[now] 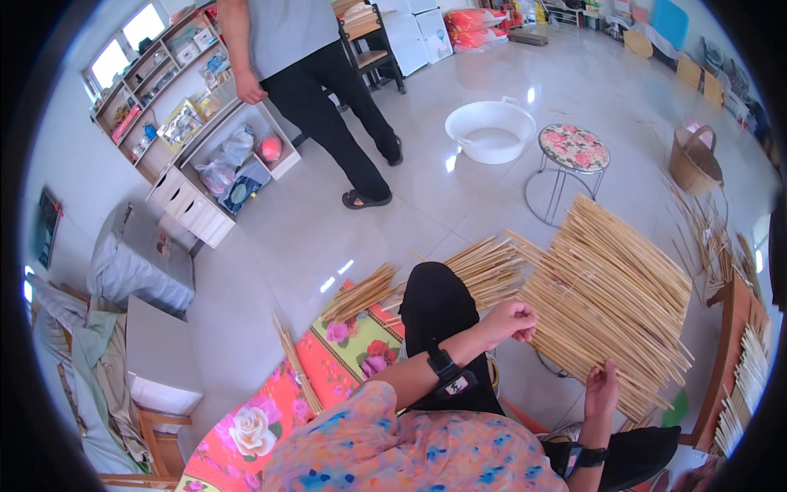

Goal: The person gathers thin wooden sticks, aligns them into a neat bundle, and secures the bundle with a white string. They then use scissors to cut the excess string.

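Note:
In front of me a wide layer of straw-coloured stalks (611, 279) lies side by side like a mat, raised above the floor. My left hand (510, 322) is at its left edge, with thumb and fingers pinched together. Whatever is in that pinch is too small to make out. At the near edge, my right hand (602, 389) has its fingers curled together close against the stalk ends; what they hold is hidden. A loose bundle of stalks (484, 275) lies beyond my left knee. Another bundle (365, 293) rests on a red floral cloth (283, 389).
A round floral stool (575, 148) and a white basin (490, 133) stand ahead. A person (320, 90) in black trousers stands near the shelving (168, 90). To the right are a wicker basket (695, 160) and a wooden frame (721, 361).

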A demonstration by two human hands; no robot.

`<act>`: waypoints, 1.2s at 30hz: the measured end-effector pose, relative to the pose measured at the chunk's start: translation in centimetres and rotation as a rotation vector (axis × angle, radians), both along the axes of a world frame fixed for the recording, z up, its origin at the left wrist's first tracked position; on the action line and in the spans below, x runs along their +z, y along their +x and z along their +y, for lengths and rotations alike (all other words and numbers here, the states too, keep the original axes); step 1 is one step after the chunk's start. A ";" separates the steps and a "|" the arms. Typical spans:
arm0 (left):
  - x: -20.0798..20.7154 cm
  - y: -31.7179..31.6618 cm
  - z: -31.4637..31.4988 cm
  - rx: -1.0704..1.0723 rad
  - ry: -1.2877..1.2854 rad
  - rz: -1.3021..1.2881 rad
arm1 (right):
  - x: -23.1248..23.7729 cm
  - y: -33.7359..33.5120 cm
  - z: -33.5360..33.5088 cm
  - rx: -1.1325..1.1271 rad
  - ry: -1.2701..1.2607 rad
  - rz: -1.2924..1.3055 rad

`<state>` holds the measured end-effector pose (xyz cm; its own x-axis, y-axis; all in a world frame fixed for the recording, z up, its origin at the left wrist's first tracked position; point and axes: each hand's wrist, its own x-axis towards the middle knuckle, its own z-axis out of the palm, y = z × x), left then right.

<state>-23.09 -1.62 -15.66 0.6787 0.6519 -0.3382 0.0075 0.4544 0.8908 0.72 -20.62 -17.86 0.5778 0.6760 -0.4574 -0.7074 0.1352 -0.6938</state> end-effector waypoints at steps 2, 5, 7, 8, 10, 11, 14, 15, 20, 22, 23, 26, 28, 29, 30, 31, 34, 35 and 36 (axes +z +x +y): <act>0.0 0.2 -0.3 0.001 -0.018 -0.007 | -0.5 0.0 0.0 0.008 0.002 0.006; 0.0 0.1 -0.8 0.007 -0.033 -0.014 | -1.1 0.4 -0.2 0.022 -0.005 -0.003; -0.3 0.0 -1.1 0.003 -0.038 -0.023 | -1.2 0.6 -0.3 0.026 -0.010 -0.015; -0.5 0.0 -1.1 -0.004 -0.041 -0.030 | -1.2 0.6 -0.4 0.026 -0.012 -0.021; -0.7 0.0 -1.3 -0.011 -0.035 -0.033 | -1.2 0.7 -0.5 0.028 -0.010 -0.033; -0.6 0.1 -1.3 -0.011 -0.026 -0.029 | -1.2 0.8 -0.5 0.030 -0.006 -0.039; -0.3 0.2 -1.4 0.020 -0.007 -0.037 | -0.9 0.7 -0.3 0.029 -0.013 -0.047; -0.3 0.2 -1.5 0.035 -0.002 -0.043 | -0.7 0.6 -0.3 0.028 -0.019 -0.048; -0.2 0.3 -1.7 0.084 -0.028 -0.073 | -0.6 0.4 -0.4 0.047 0.000 -0.063; -0.3 0.4 -1.8 0.102 -0.061 -0.075 | -1.0 0.7 -0.5 0.055 0.006 -0.064; -0.7 0.5 -1.8 0.098 -0.076 -0.090 | -1.3 0.9 -0.6 0.060 0.009 -0.062; -1.6 0.7 -1.9 0.098 -0.111 -0.124 | -1.9 1.4 -0.8 0.070 0.017 -0.054; -1.8 0.7 -2.0 0.119 -0.126 -0.131 | -2.2 1.6 -0.8 0.077 0.021 -0.050; -1.9 0.8 -2.0 0.131 -0.127 -0.138 | -2.4 1.8 -0.8 0.082 0.022 -0.049; -2.1 0.8 -2.0 0.143 -0.128 -0.146 | -2.5 1.9 -0.8 0.086 0.023 -0.048; -2.1 0.8 -2.0 0.154 -0.127 -0.152 | -2.4 1.8 -0.8 0.088 0.023 -0.048; -2.1 0.7 -1.9 0.149 -0.138 -0.137 | -2.3 1.7 -0.7 0.095 0.028 -0.047; -2.3 0.7 -1.9 0.156 -0.122 -0.137 | -2.6 1.9 -0.7 0.101 0.032 -0.046; -2.7 0.7 -1.9 0.164 -0.107 -0.137 | -2.9 2.0 -0.7 0.107 0.037 -0.044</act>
